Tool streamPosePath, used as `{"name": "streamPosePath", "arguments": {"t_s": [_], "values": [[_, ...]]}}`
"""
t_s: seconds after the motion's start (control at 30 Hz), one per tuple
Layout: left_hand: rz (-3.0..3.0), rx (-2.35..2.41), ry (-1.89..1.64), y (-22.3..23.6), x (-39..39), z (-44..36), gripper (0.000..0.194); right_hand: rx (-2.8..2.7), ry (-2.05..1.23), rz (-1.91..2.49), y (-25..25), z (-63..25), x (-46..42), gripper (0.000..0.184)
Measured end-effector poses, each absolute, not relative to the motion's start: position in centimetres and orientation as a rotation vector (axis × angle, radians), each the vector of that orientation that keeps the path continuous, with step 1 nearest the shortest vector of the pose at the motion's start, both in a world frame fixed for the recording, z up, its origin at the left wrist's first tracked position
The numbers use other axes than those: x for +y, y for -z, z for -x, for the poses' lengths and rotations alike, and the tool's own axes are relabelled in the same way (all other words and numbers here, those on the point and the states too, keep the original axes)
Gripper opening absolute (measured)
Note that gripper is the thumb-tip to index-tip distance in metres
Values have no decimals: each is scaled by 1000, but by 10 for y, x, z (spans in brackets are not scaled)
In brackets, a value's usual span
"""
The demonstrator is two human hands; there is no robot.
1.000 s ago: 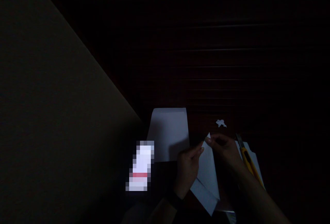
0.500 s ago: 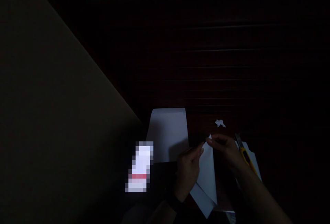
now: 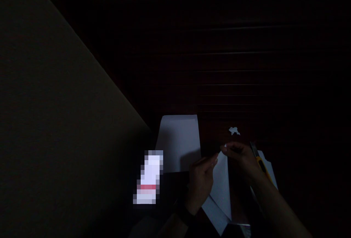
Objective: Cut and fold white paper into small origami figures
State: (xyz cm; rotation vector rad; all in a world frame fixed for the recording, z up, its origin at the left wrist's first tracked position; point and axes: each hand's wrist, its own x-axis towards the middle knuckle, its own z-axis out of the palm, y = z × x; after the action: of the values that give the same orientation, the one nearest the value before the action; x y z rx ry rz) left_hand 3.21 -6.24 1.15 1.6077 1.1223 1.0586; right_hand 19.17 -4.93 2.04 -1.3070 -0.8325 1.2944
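Observation:
A folded white sheet of paper [image 3: 222, 185] is held up between my two hands, its diagonal fold ending in a narrow point at the top and a lower flap showing below. My left hand [image 3: 201, 179] grips the paper's left edge between thumb and fingers. At the top tip, my right hand [image 3: 240, 157] pinches the paper with thumb and index finger. Just right of my right wrist lies a yellow utility knife [image 3: 263, 168] with its blade showing, on top of more white paper [image 3: 271, 174].
A flat white sheet [image 3: 179, 139] lies to the left, shadowed at its lower right. Nearer stands a bright pixelated screen [image 3: 149, 177]. A small folded paper piece [image 3: 234, 131] rests beyond my right hand. A pale wall [image 3: 68, 121] rises at left. The scene is dim.
My right thumb and fingers have closed further over the paper's tip, covering more of it. Both hands and the paper have shifted slightly right; everything else is still.

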Motion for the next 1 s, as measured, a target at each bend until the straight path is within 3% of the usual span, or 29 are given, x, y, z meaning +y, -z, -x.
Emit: {"name": "streamPosePath", "arguments": {"t_s": [0.5,1.0], "values": [[-1716,1164,-1073,-12,-64,-31,28,-971,-1003,1548,-30,-189,-49,23],[-1706,1174,-1057,-11,-66,-31,29,-876,-1117,1450,-23,-193,-50,23]]}}
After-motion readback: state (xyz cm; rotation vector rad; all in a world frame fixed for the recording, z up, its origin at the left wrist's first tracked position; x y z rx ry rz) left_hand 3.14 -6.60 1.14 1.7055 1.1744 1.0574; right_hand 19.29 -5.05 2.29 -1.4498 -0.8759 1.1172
